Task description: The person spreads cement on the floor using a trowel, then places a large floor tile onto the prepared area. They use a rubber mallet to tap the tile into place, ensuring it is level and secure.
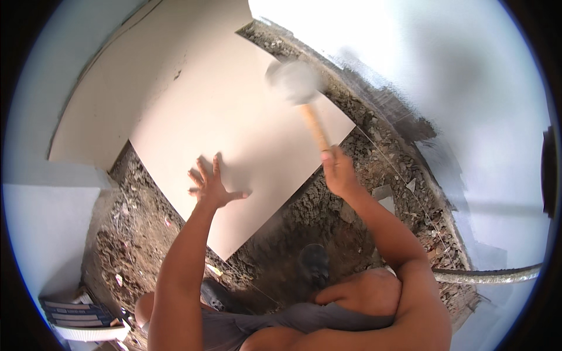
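Note:
A large beige square tile (240,111) lies over rough, rubble-strewn ground (316,205). My left hand (211,185) rests on its lower middle with fingers spread. My right hand (339,169) grips the wooden handle of a mallet (313,126), its pale round head blurred by motion over the tile's upper right part. Whether the head touches the tile cannot be told. More beige tile (93,128) adjoins at the upper left.
White walls (456,117) border the right and left. A thin string (398,175) runs across the rubble at right. A long metallic strip (492,275) lies at lower right, a printed cardboard box (76,313) at lower left. My knees and feet are at the bottom.

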{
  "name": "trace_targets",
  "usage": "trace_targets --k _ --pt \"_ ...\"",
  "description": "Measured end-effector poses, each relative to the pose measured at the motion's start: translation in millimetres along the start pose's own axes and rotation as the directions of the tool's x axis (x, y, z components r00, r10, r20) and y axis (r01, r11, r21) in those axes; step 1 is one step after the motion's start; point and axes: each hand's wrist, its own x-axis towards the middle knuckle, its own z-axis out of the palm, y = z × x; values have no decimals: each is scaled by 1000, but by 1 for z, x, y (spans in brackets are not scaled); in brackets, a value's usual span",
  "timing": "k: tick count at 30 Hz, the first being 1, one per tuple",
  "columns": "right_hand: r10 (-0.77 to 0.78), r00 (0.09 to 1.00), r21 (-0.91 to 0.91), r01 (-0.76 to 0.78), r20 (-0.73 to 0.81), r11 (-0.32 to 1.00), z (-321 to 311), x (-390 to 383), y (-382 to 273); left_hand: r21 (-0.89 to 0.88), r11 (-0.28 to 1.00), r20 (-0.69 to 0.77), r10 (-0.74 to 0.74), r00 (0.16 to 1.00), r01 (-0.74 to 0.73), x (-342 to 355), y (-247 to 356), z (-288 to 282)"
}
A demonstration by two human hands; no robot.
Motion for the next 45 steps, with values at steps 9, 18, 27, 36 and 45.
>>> trace_targets --k 9,18,27,36,45 --pt "-75 997 183 73 6 980 -24 17 -88 13 998 12 -59 998 59 0 -6 4" --pt "54 986 19 -57 161 998 -16 5 -38 32 998 7 -53 999 52 3 -6 4" --pt "-5 1000 3 5 15 1000 4 -32 8 2 1000 2 -31 1000 31 0 5 4" --pt "-149 987 228 130 69 965 -14 -23 -91 2 1000 -58 -4 998 4 -6 -11 4" --pt "80 930 77 -115 358 990 -2 -20 -66 104 994 -2 26 1000 -26 -17 -91 10"
